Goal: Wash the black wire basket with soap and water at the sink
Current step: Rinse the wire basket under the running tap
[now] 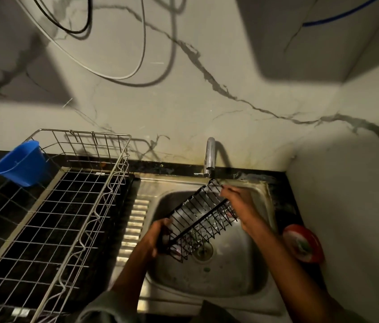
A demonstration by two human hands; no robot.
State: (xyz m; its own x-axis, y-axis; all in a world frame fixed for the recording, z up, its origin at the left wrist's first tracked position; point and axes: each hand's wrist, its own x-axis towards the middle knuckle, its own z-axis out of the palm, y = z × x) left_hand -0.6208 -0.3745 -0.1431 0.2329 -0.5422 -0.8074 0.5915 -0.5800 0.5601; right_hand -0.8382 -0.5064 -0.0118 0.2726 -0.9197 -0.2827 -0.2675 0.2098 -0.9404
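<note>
Left hand [158,236] clenched in grip, low; right hand [235,201] clasped, farther forward; forearms extended.

A matt black wire basket [201,220] over a dull, stained steel sink [235,271], beside a shiny chrome drying rack [72,206] and glossy blue plastic cup [22,163].

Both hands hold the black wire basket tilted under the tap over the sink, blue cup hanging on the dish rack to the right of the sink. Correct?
Wrong side. The head view shows the dish rack and blue cup left of the sink. The rest holds: both hands hold the black wire basket under the tap.
</note>
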